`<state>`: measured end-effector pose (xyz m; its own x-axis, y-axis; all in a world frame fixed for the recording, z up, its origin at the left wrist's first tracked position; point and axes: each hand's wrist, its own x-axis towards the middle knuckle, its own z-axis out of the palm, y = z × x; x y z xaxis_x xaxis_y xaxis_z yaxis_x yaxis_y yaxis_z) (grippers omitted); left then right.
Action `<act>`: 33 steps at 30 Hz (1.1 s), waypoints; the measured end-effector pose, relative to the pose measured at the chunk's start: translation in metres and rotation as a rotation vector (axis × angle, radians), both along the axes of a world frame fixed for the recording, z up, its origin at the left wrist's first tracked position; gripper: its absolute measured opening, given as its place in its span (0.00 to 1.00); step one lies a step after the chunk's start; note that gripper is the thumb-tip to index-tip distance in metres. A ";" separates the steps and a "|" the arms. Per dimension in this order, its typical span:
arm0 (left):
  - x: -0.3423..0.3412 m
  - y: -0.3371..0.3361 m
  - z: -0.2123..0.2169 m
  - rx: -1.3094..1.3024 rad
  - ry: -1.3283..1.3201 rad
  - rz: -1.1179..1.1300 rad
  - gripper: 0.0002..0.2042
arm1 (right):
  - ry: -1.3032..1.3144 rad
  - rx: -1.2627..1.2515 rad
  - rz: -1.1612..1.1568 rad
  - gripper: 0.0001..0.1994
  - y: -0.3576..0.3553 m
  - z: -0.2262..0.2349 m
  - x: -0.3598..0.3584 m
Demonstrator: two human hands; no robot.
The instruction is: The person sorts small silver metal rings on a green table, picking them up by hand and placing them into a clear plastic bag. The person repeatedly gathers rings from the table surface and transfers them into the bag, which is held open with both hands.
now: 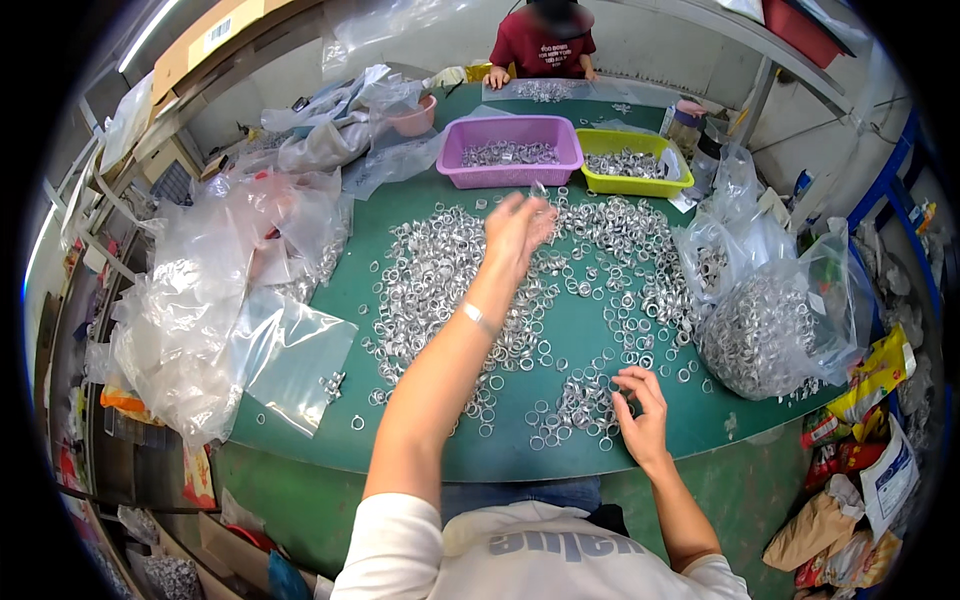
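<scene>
My left hand (518, 228), a silver bracelet on its wrist, is stretched far over the table just short of the purple basket (455, 178). Motion smears its fingers; a small shiny piece (540, 189) shows at the fingertips, and whether they grip it I cannot make out. Below it spreads a large heap of silver metal rings (425, 275). Near the front edge, my right hand (642, 412) is open, fingers curved and thumb apart, beside a small pile of rings (578, 405). Many similar silver pieces lie inside the purple basket.
A yellow-green basket (640, 186) of silver pieces stands beside the purple one. Bulging clear bags of rings (765, 335) sit at right. Plastic bags (185, 310) and a flat clear bag (292, 350) cover the left. Across the green table (690, 430), a person (543, 48) faces a clear sheet with pieces.
</scene>
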<state>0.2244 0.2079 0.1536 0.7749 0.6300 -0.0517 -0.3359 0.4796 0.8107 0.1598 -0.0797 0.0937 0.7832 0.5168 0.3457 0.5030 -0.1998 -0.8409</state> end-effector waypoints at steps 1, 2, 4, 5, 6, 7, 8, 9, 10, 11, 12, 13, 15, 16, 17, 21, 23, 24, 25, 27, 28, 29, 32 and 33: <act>0.013 0.009 0.003 0.084 -0.011 0.189 0.16 | -0.003 -0.012 0.020 0.10 0.002 0.003 0.000; 0.014 0.012 -0.007 0.292 0.016 0.208 0.17 | -0.006 -0.024 0.043 0.10 0.004 0.006 -0.001; 0.013 -0.008 -0.046 0.606 0.126 0.178 0.16 | -0.135 -0.064 0.100 0.11 0.000 -0.013 0.009; -0.003 -0.048 -0.031 0.402 0.143 -0.171 0.14 | -0.173 -0.098 0.091 0.12 -0.012 -0.021 0.016; -0.024 -0.066 -0.034 0.487 0.065 -0.369 0.13 | -0.212 -0.137 0.097 0.13 -0.014 -0.020 0.019; -0.048 -0.087 -0.032 0.489 0.038 -0.541 0.13 | -0.242 -0.183 0.098 0.14 -0.017 -0.018 0.020; -0.075 -0.102 -0.037 0.476 0.008 -0.645 0.14 | -0.265 -0.231 0.116 0.15 -0.019 -0.018 0.019; -0.100 -0.117 -0.042 0.454 -0.027 -0.754 0.14 | -0.238 -0.250 0.121 0.19 -0.021 -0.020 0.019; -0.125 -0.126 -0.041 0.565 0.011 -0.868 0.15 | -0.264 -0.298 0.128 0.21 -0.022 -0.020 0.021; -0.146 -0.130 -0.039 0.690 0.047 -0.977 0.15 | -0.299 -0.333 0.138 0.22 -0.021 -0.019 0.023; -0.164 -0.136 -0.044 0.674 0.095 -1.048 0.16 | -0.262 -0.353 0.166 0.24 -0.022 -0.018 0.022; -0.181 -0.141 -0.049 0.659 0.148 -1.114 0.17 | -0.270 -0.364 0.180 0.25 -0.021 -0.018 0.021; -0.208 -0.152 -0.057 0.366 0.187 -1.249 0.18 | -0.278 -0.388 0.207 0.26 -0.019 -0.019 0.019; -0.221 -0.161 -0.075 0.288 0.133 -1.278 0.18 | -0.283 -0.420 0.242 0.29 -0.019 -0.025 0.019; -0.229 -0.165 -0.091 0.216 0.185 -1.276 0.18 | -0.283 -0.427 0.269 0.28 -0.018 -0.026 0.020; -0.248 -0.185 -0.135 -0.346 0.325 -1.161 0.21 | -0.279 -0.471 0.351 0.29 -0.023 -0.024 0.015; -0.249 -0.191 -0.151 -0.711 0.287 -0.989 0.23 | -0.261 -0.482 0.392 0.30 -0.032 -0.025 0.013; -0.241 -0.193 -0.147 -0.805 0.329 -0.933 0.27 | -0.254 -0.480 0.415 0.30 -0.035 -0.024 0.012; -0.237 -0.197 -0.150 -0.868 0.267 -0.919 0.27 | -0.208 -0.435 0.385 0.30 -0.035 -0.022 0.010; -0.231 -0.203 -0.154 -0.991 0.141 -0.890 0.28 | -0.116 -0.346 0.322 0.30 -0.031 -0.020 0.003; -0.228 -0.205 -0.148 -1.033 0.141 -0.913 0.28 | -0.170 -0.382 0.338 0.30 -0.029 -0.020 0.001; -0.226 -0.208 -0.149 -1.044 0.116 -0.911 0.28 | -0.224 -0.418 0.354 0.30 -0.028 -0.021 0.000; -0.223 -0.212 -0.150 -1.062 0.064 -0.906 0.29 | -0.273 -0.444 0.382 0.29 -0.032 -0.025 -0.007; -0.222 -0.212 -0.149 -1.067 0.064 -0.910 0.29 | -0.269 -0.442 0.388 0.29 -0.035 -0.026 -0.012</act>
<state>0.0025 -0.0039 0.0043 0.8628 -0.4497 -0.2311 0.4450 0.8924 -0.0750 0.1474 -0.1151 0.0676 0.4268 0.8833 0.1941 0.7900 -0.2597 -0.5554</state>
